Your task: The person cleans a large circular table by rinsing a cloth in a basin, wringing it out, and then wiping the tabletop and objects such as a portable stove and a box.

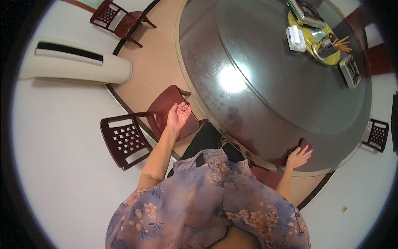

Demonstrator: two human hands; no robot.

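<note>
My left hand [179, 115] is turned palm up above the seat of a dark red wooden chair [164, 113], its fingers curled. A thin pale stick [183, 115], like a toothpick, rests in it. On the right, my right hand [299, 157] presses a dark maroon cloth [305, 143] against the glass top of a large round table [214, 93], close to its near edge. Part of the cloth is hidden under the fingers. A round glass turntable [273, 74] sits on the table, beyond the cloth.
On the turntable are a yellow tray [332, 59], a metal holder [326, 46] with several wooden sticks, a white box [296, 40] and two metallic boxes [350, 72] [306, 14]. More chairs [129, 23] [376, 134] and a white floor-standing air conditioner [80, 63] stand around.
</note>
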